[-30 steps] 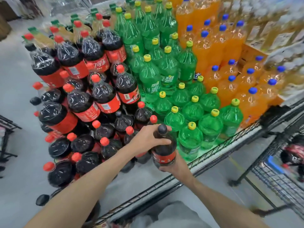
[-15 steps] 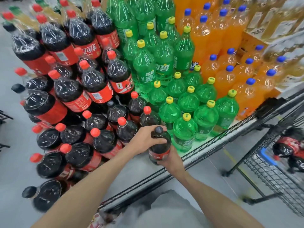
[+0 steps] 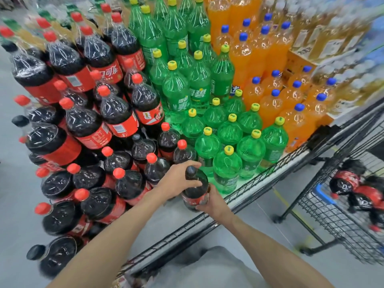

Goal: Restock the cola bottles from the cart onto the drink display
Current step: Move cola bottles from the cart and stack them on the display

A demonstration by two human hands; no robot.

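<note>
A black-capped cola bottle [image 3: 195, 189] stands upright at the front of the drink display, just inside its wire rim [image 3: 259, 181]. My left hand [image 3: 176, 181] grips its shoulder and neck from the left. My right hand [image 3: 212, 202] holds its red-labelled lower body from the front. Stacked cola bottles [image 3: 116, 119] with red caps fill the display's left side, and small ones stand right behind the held bottle. The wire cart [image 3: 340, 219] at the right holds more cola bottles [image 3: 363, 192], blurred.
Green soda bottles [image 3: 226, 138] stand immediately right of the held bottle, with orange soda bottles [image 3: 276, 96] beyond them. A bare strip of shelf floor [image 3: 158, 221] lies in front of the small colas. Grey floor runs between display and cart.
Both hands and the bottle have stayed at the same spot on the display's front edge. Only the view shifted slightly.
</note>
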